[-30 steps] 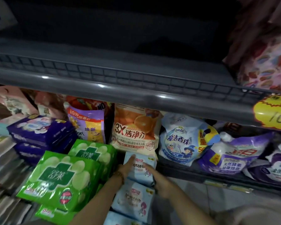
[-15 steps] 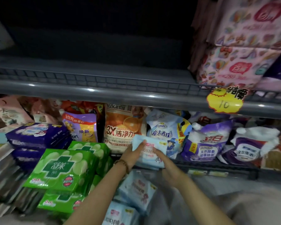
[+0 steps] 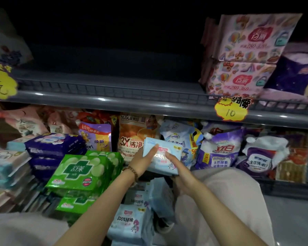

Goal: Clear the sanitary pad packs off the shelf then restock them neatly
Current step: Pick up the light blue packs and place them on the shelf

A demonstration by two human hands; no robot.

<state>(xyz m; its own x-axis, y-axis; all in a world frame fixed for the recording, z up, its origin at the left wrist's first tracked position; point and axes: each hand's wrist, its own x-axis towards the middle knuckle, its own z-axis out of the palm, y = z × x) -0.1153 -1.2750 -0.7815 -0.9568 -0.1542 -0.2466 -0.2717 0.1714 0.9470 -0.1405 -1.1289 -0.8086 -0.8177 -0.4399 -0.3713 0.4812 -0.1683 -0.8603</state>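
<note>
A light blue sanitary pad pack [image 3: 169,150] is held up in front of the lower shelf, between both hands. My left hand [image 3: 144,161] grips its left edge, thumb across the front. My right hand [image 3: 180,170] holds its lower right side, fingers lying over the face. More light blue packs [image 3: 130,222] lie stacked below, near my knees. Green packs [image 3: 82,170] and purple packs [image 3: 55,144] are piled at the left. The grey upper shelf [image 3: 114,93] stands bare through its middle stretch.
Pink patterned packs [image 3: 245,55] stand on the upper shelf at right, above a yellow price tag [image 3: 231,109]. Detergent pouches [image 3: 219,150] fill the lower shelf behind the held pack. Pale stacked packs [image 3: 5,167] sit at the far left. My knees in light trousers [image 3: 229,201] are below.
Both hands have lifted the light blue pack off the lower stack and raised it. The view has tilted upward, bringing more of the upper shelf into sight.
</note>
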